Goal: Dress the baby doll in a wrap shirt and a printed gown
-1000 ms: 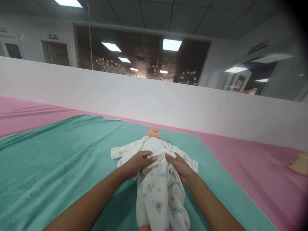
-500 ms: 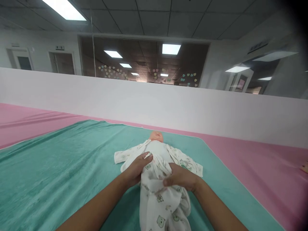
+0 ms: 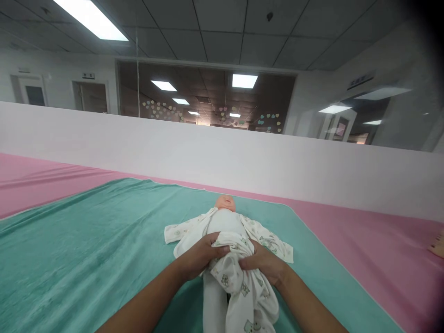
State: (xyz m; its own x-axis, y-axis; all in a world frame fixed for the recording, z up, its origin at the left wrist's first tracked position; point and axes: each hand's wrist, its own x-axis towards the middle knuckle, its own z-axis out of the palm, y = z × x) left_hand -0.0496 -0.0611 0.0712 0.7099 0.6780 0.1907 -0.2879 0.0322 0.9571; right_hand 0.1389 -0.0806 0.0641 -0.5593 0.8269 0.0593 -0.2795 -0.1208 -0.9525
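Observation:
A baby doll [image 3: 225, 203] lies on its back on a teal blanket [image 3: 104, 240], its head pointing away from me. White sleeves with a small print [image 3: 274, 238] spread out to both sides of its plain white torso [image 3: 225, 223]. Over the doll's lower body, my left hand [image 3: 201, 256] grips a bunched, bear-printed baby garment [image 3: 239, 277], thumb on top. My right hand [image 3: 265, 262] pinches the same cloth on the other side. Below my left hand a plain white leg shape [image 3: 214, 303] shows. The printed cloth hangs toward the bottom edge, partly out of view.
Pink matting [image 3: 367, 236] surrounds the blanket. A low white wall [image 3: 180, 150] runs behind it, with glass above. A tan object [image 3: 437, 245] is cut off by the right edge, too little of it showing to name.
The printed cloth has been gathered upward into both hands and shifted right, baring the plain white leg shape on the left. My left thumb now lies across the bunched cloth.

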